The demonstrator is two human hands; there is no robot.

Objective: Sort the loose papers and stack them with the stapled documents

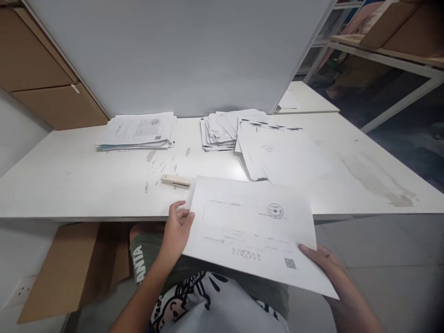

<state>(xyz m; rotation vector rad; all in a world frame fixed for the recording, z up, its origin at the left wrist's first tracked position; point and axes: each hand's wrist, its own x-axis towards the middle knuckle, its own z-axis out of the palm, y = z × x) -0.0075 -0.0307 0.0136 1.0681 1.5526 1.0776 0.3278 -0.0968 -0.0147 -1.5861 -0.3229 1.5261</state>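
Observation:
A white printed sheet (253, 229) with a round stamp mark hangs over the near edge of the white table (69, 178), held between both hands. My left hand (176, 231) grips its left edge, thumb on top. Its right lower edge rests in my right hand (322, 261), fingers closed on the paper from beneath. A small wooden clip (175, 181) lies on the table just beyond the sheet's left corner.
A flat stack of printed papers (137, 131) sits at the back left. A messy pile of folded sheets (222, 129) and a fanned spread of white pages (277, 152) lie at the back centre-right. A white partition stands behind; cardboard leans under the table at left.

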